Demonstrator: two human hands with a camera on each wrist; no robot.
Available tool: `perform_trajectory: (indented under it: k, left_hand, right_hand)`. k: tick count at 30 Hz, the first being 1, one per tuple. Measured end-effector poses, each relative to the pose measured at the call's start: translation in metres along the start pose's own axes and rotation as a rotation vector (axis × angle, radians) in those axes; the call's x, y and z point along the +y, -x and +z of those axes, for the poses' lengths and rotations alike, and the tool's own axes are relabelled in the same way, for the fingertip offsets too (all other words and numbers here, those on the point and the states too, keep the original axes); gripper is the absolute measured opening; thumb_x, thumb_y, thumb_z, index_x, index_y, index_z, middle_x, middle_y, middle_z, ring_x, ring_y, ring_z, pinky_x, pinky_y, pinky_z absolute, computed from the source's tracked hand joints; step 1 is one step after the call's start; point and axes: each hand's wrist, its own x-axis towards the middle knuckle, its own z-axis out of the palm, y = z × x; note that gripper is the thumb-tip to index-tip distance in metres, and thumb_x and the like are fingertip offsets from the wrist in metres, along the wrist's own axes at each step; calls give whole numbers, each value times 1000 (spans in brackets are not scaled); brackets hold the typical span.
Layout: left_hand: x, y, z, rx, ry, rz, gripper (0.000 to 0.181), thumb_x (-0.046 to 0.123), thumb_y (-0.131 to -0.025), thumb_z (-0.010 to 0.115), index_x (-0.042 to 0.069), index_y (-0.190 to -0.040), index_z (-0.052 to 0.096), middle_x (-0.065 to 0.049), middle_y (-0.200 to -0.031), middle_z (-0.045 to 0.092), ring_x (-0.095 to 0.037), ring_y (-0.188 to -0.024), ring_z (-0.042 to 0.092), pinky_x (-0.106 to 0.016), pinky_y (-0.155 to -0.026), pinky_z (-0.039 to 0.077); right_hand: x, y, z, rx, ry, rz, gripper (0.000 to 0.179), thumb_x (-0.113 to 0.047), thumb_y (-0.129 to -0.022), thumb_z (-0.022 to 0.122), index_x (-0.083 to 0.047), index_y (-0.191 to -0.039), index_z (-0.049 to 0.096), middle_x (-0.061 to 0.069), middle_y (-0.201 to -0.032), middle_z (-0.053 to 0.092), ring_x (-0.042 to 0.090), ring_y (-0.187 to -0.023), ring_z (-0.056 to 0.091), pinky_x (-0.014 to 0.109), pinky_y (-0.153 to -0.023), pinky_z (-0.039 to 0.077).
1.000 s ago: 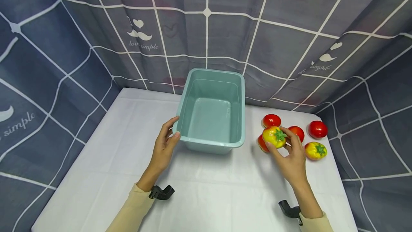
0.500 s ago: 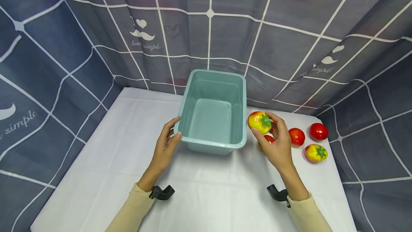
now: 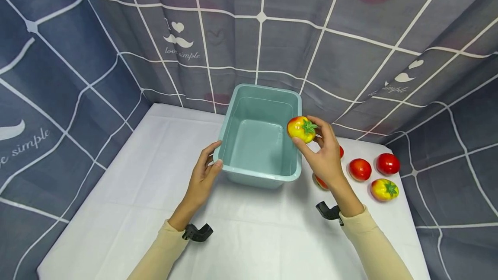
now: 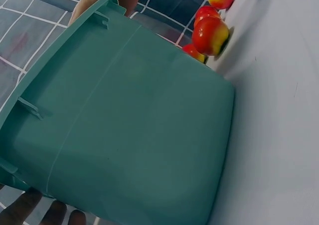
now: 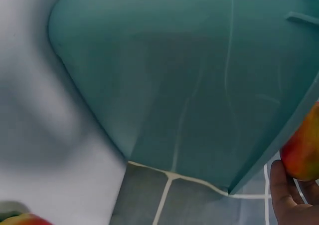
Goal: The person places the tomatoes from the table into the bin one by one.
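My left hand [image 3: 203, 177] grips the near left corner of a green plastic bin [image 3: 256, 172], thumb at the front and fingers along the left side. Nothing lies inside the bin. Between thumb and fingers, my right hand [image 3: 324, 152] holds a yellow-and-red tomato [image 3: 298, 128] with a green star-shaped calyx, over the bin's right rim. The right wrist view shows the tomato [image 5: 304, 150] beside the rim, with fingertips under it. In the left wrist view the bin's wall [image 4: 134, 125] fills most of the frame, fingertips [image 4: 22, 205] beneath its edge.
On the white table [image 3: 253, 228], right of the bin, lie a red tomato [image 3: 359, 170], another red tomato [image 3: 387, 164] and a yellow one [image 3: 384, 190]. Two more red ones are partly hidden by my right arm. Grey grid-patterned curtain [image 3: 229, 42] encloses the table's back and sides.
My right hand has carried the yellow-and-red tomato left and away from me, from above the other tomatoes to the bin's right rim. The left hand stays at the bin's corner.
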Motion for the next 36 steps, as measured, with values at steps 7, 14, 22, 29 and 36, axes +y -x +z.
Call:
perform_trajectory:
  k: [7,14,22,29,36]
  left_hand:
    - [1,0,0,-7,9,-1,56,10,-113,52,25,-166,39,-9,-168,40,-41,-147,47,-16,-107,49]
    - [2,0,-1,-16,2,1,56,11,-114,52,26,-166,39,-10,-169,39,-37,-149,46,-16,-106,49]
    - [2,-1,-1,-20,-18,-3,56,12,-114,52,26,-166,38,-8,-171,37,-36,-151,45,-16,-107,49]
    - [4,2,-3,-1,-8,-15,56,11,-113,53,26,-166,39,-7,-171,38,-29,-151,45,-15,-109,47]
    - [1,3,-2,-5,-24,-13,57,13,-113,54,29,-166,39,-7,-170,40,-30,-150,47,-16,-108,47]
  right_hand:
    - [-2,-18,13,-85,83,-15,67,-17,-92,88,-15,-151,56,8,-137,60,17,-112,60,9,-99,51]
    - [-2,-40,22,-203,190,-44,67,-29,-93,87,-17,-151,57,6,-137,61,20,-116,61,24,-96,52]
    - [2,-59,35,-355,256,-73,67,-32,-94,86,-20,-151,54,5,-143,59,19,-118,61,40,-100,59]
    - [-1,-68,51,-448,323,-110,67,-37,-95,84,-18,-152,54,6,-147,57,20,-119,62,41,-100,59]
    - [-1,-71,55,-440,345,-102,68,-35,-97,82,-15,-155,52,9,-152,56,27,-124,64,48,-105,58]
